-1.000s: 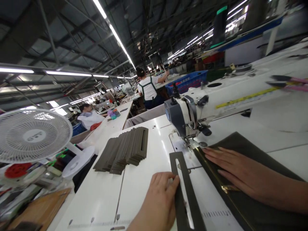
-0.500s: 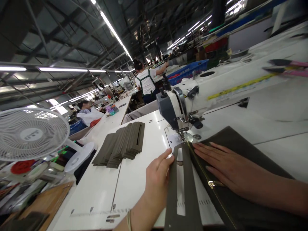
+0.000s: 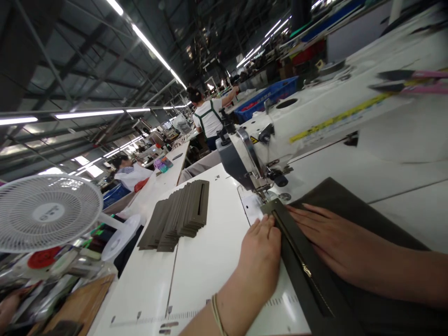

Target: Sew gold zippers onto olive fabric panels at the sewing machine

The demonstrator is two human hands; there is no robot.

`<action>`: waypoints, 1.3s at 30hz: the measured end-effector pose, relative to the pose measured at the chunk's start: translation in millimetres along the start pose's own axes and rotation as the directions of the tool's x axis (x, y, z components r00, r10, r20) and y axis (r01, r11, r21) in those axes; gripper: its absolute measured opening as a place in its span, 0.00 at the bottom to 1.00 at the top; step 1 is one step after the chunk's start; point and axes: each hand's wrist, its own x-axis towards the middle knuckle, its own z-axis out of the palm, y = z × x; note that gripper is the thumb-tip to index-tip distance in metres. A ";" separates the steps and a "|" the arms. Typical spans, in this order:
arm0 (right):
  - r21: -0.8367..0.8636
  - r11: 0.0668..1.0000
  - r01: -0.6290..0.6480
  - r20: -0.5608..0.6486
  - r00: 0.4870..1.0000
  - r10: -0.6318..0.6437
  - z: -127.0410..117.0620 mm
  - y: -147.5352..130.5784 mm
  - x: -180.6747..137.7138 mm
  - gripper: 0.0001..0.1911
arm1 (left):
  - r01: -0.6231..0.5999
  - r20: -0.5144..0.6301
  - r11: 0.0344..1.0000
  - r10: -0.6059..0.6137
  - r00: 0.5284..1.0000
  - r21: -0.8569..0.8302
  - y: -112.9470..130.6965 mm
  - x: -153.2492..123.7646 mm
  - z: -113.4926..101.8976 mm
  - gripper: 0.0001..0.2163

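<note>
My left hand (image 3: pixel 262 254) lies flat, fingers together, on the left edge of a long olive slotted frame piece (image 3: pixel 301 275). That frame now sits over a zipper (image 3: pixel 307 270) on a dark olive panel (image 3: pixel 353 210). My right hand (image 3: pixel 332 240) rests open and flat on the panel, just right of the zipper. The frame's far end lies under the presser foot (image 3: pixel 268 191) of a white sewing machine (image 3: pixel 315 116).
A fanned stack of the same olive frame pieces (image 3: pixel 178 214) lies on the white table (image 3: pixel 196 275) to the left. A white desk fan (image 3: pixel 47 212) stands at the left edge. Pink-handled scissors (image 3: pixel 409 79) rest on the machine arm. Other workers stand and sit farther back.
My left hand slid the slotted frame piece right and forward, from loose on the table to lying over the zipper at the presser foot. My right hand stayed flat on the panel.
</note>
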 end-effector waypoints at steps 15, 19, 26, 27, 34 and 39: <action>-0.094 0.986 -0.138 -0.190 0.975 0.119 -2.0 -22.7 19.1 0.22 | -0.099 -0.061 0.985 0.108 0.992 0.141 -14.5 -4.7 5.2 0.18; -0.107 0.982 -0.156 -0.165 0.977 0.137 -5.9 -20.4 21.0 0.24 | -0.181 -0.039 0.968 0.190 0.981 0.175 -30.0 -10.0 5.6 0.21; -0.110 0.970 -0.215 -0.178 0.965 0.194 -3.6 -24.3 19.2 0.24 | -0.131 -0.085 0.952 0.160 0.983 0.276 -29.5 -15.3 11.3 0.21; -0.109 0.970 -0.218 -0.187 0.963 0.195 -2.1 -24.9 19.2 0.24 | -0.118 -0.087 0.952 0.148 0.985 0.282 -28.5 -15.9 11.8 0.20; -0.089 0.972 -0.216 -0.232 0.954 0.191 5.8 -22.2 21.0 0.23 | -0.168 0.005 0.939 0.175 0.985 0.301 -38.6 -16.8 4.5 0.20; -0.082 0.968 -0.236 -0.251 0.945 0.209 2.6 -22.3 20.3 0.23 | -0.226 0.032 0.936 0.225 0.974 0.268 -41.2 -11.3 -1.0 0.19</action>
